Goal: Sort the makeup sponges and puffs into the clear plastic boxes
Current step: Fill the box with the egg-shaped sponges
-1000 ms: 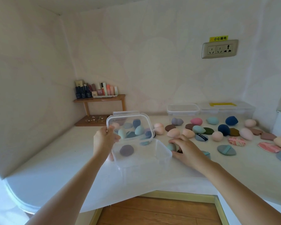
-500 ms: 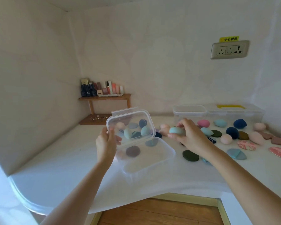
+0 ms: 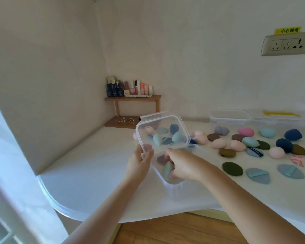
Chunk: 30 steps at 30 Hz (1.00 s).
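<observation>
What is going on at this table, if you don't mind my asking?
A person is sorting makeup sponges into a clear box. The left hand holds the lid tipped up, while the right hand is down inside the box, gripping a teal sponge. A dark sponge lies in the box beside it. Many more sponges and puffs are spread over the table to the right, with other boxes by the wall.

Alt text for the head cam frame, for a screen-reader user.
A person's right hand holds a teal sponge inside an open clear box while the left hand grips a clear lid tilted up above it. Many loose sponges and puffs lie to the right on the white table.
</observation>
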Available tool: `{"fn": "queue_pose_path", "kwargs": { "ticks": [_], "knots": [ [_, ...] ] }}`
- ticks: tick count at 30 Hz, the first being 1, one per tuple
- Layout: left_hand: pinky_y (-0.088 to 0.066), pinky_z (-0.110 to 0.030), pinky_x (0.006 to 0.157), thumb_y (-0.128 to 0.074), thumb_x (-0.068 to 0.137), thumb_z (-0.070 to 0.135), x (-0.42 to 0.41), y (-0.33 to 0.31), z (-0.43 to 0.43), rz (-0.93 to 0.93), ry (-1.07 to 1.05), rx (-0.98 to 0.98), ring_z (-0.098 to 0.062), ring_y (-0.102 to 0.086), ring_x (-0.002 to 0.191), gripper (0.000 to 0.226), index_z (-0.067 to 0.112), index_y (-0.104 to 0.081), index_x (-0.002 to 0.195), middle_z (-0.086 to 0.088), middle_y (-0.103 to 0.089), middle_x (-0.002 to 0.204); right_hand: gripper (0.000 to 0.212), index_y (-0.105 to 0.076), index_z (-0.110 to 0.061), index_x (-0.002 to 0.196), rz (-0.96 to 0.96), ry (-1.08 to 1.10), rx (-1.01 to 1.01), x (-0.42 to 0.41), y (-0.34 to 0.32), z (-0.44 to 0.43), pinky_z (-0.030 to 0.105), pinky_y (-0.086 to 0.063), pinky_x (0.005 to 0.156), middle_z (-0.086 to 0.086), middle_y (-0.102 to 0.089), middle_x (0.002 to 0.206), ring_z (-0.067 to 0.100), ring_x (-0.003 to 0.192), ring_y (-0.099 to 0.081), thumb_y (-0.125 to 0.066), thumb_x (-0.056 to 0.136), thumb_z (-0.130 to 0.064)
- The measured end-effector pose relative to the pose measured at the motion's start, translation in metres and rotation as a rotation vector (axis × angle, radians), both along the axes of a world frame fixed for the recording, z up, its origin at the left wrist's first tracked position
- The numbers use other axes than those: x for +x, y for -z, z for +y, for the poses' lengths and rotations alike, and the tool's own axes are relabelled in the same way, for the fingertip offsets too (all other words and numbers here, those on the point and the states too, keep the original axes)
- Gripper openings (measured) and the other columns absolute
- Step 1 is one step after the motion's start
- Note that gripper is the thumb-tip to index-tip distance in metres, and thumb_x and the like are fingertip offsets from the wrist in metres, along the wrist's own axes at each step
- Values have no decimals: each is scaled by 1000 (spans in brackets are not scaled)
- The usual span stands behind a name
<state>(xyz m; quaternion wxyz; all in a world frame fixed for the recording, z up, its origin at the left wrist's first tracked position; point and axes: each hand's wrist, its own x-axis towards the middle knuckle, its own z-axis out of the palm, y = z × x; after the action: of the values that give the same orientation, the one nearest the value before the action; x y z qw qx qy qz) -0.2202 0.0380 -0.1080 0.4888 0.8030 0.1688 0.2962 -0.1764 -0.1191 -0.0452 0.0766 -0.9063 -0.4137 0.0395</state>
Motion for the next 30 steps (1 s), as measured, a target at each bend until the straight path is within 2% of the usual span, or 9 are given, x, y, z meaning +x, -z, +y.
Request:
{"fn": "queue_pose_path", "kwargs": {
  "ticks": [2, 4, 7, 11, 14, 17, 22, 27, 30],
  "knots": [
    [-41, -15, 70, -50, 95, 23, -1, -1, -2, 20, 44, -53, -9, -56, 81, 16, 13, -62, 100, 4, -63, 90, 19, -57, -24, 93, -7, -1, 48, -2, -1, 2, 16, -30, 59, -3, -59, 92, 17, 85, -49, -71, 81, -26],
    [-42, -19, 69, -50, 96, 21, 0, -1, -2, 39, 86, -138, -14, -55, 79, 21, 5, -63, 98, -3, -62, 88, 20, -56, -20, 81, 113, -15, 130, -2, 5, 10, 23, -44, 65, 0, -63, 88, 21, 82, -58, -73, 76, -11],
    [-44, -24, 69, -46, 98, 20, -2, -3, -1, 61, 136, -207, -17, -57, 77, 27, 0, -63, 94, -9, -62, 84, 24, -56, -19, 84, 100, -102, 238, 0, 12, 19, 34, -52, 76, 1, -65, 85, 19, 79, -61, -67, 73, 0],
    [-42, -7, 58, -44, 99, 21, -11, -10, -3, 44, 238, -276, 4, -58, 61, 24, 9, -61, 89, 5, -63, 73, 30, -48, -19, 93, 89, -124, 312, -1, 13, 28, 28, -48, 75, -1, -60, 87, 14, 76, -54, -65, 76, -2],
    [-50, -19, 79, -52, 86, 21, -13, -8, 4, 8, 363, -304, -11, -66, 91, 31, 5, -59, 111, -7, -69, 97, 26, -46, -21, 90, 132, -101, 335, 2, 14, 34, 27, -47, 77, -1, -60, 84, 15, 78, -56, -63, 79, -5],
    [-52, -26, 84, -59, 76, 14, -14, -5, 11, -14, 386, -363, -20, -62, 108, 48, 7, -54, 123, -13, -65, 117, 28, -57, -23, 94, 333, -114, 391, 5, 10, 39, 27, -53, 83, 4, -65, 91, 21, 86, -64, -47, 88, 2],
    [-50, -18, 74, -56, 64, 6, -11, -5, 16, -31, 311, -383, -14, -66, 94, 51, -2, -58, 114, -9, -69, 100, 30, -57, -14, 116, 701, -177, 463, 18, -4, 34, 34, -55, 88, 0, -63, 109, 23, 87, -67, -40, 97, 2],
    [-50, -11, 71, -62, 64, 6, -10, -5, 20, -15, 250, -436, -4, -66, 84, 53, 8, -52, 116, -7, -71, 98, 11, -67, -12, 90, 531, -121, 760, 56, -36, 9, 23, -53, 55, 1, -69, 73, 17, 58, -65, -56, 93, -11],
    [-50, -11, 68, -65, 66, 1, -8, -5, 21, -43, 227, -451, -4, -67, 82, 55, 10, -51, 119, -6, -72, 94, 17, -65, -7, 77, 262, 152, 985, 95, -34, -3, 27, -46, 54, 0, -63, 58, 15, 50, -53, -60, 89, -18]
  ]
}}
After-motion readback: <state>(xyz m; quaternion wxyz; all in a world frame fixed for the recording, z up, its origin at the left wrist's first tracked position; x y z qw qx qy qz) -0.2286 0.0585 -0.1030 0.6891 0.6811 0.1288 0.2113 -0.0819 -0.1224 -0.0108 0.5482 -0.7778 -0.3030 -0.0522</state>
